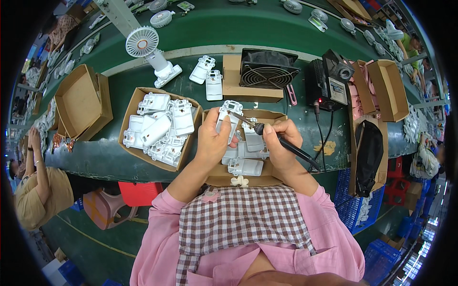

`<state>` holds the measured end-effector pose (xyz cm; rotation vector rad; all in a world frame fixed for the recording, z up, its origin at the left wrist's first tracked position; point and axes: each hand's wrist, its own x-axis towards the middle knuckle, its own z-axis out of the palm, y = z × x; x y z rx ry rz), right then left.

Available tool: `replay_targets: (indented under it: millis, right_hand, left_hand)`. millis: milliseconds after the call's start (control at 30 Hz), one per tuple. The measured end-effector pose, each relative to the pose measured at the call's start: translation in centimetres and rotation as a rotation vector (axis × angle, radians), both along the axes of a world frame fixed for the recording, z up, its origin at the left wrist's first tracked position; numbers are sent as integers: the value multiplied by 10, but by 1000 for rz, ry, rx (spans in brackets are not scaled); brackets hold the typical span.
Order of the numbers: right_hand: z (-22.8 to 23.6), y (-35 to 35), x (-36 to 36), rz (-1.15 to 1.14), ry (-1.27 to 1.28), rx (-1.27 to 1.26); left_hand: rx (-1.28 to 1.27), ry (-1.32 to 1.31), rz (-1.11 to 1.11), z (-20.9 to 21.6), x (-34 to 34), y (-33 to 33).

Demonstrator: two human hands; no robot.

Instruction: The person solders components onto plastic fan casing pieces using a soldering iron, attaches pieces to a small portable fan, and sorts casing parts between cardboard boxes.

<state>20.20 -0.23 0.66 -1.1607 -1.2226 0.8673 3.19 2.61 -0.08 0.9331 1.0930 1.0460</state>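
Observation:
My left hand [215,138] is closed around a white plastic housing [230,110], holding it above an open cardboard box [219,180]. In my right hand [285,140] is a soldering iron [296,150] with a black handle, gripped like a pen. Its metal tip points left and reaches the upper part of the held housing; whether it touches cannot be made out. Several more white housings [245,166] lie in the box beneath my hands. To the left, a second cardboard box [183,165] is heaped with similar housings [156,130].
A black fan [268,69] stands beyond my hands, with two housings [214,86] beside it. A white handheld fan [143,43] stands back left. The black soldering station [328,81] sits right, its cable trailing near my right hand. Farther right is a box holding a black pouch [368,151].

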Motion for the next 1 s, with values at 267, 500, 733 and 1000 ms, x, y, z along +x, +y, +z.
replay_targets:
  millis: [267, 500, 733, 1000]
  right_hand:
    - [-2, 3, -1, -8, -7, 9]
    - [-8, -4, 0, -107, -24, 10]
    - [0, 2, 3, -84, 155, 163]
    - [1, 2, 2, -40, 126, 158]
  left_hand:
    - [11, 14, -5, 1, 1, 2]
    - [207, 237, 28, -29, -12, 3]
    - [460, 510, 51, 5, -13, -22]
    - [783, 1277, 316, -2, -68, -52]
